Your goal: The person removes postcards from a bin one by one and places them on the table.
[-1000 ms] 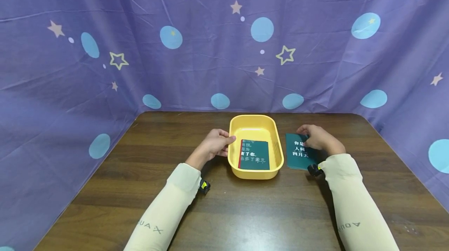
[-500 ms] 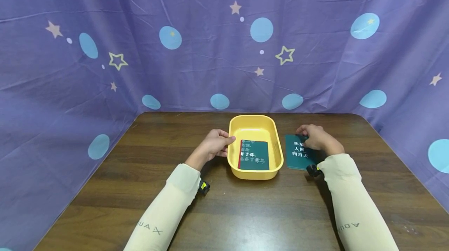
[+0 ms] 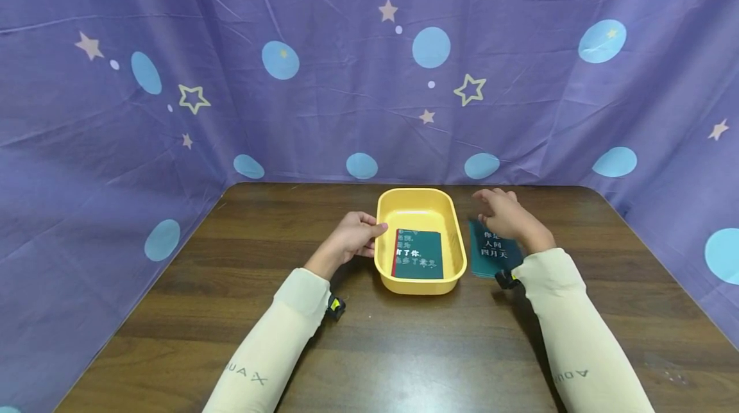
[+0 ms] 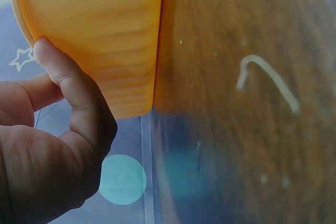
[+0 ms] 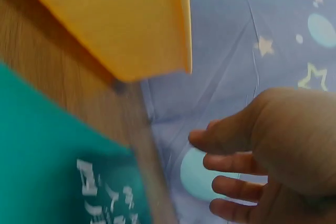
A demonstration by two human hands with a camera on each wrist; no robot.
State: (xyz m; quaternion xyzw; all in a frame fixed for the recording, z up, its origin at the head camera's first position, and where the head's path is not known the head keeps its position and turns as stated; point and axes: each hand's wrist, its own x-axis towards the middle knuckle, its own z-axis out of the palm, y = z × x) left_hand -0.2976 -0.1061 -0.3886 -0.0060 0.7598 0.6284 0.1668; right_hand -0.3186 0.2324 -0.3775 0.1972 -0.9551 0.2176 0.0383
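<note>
A yellow plastic basin [image 3: 421, 286] stands at the middle of the table, with a dark green card [image 3: 420, 262] with white characters and a red left edge lying in it. My left hand [image 3: 353, 235] pinches the basin's left rim; in the left wrist view the thumb [image 4: 58, 69] lies along that rim. To the basin's right lies a small stack of dark green cards [image 3: 487, 265] printed with white characters. Over the far part of this stack is my right hand [image 3: 508, 213], partly covering it. In the right wrist view its fingers [image 5: 233, 186] are apart from the thumb, with nothing between them.
The brown wooden table [image 3: 381, 349] has its far edge against a purple curtain [image 3: 346, 124] with stars and blue dots. Each wrist carries a small black camera, such as the one [image 3: 507, 279] beside the green stack.
My right hand has lifted off the green stack and shifted slightly left and away, its fingers spreading. The left hand and the basin stay in place.
</note>
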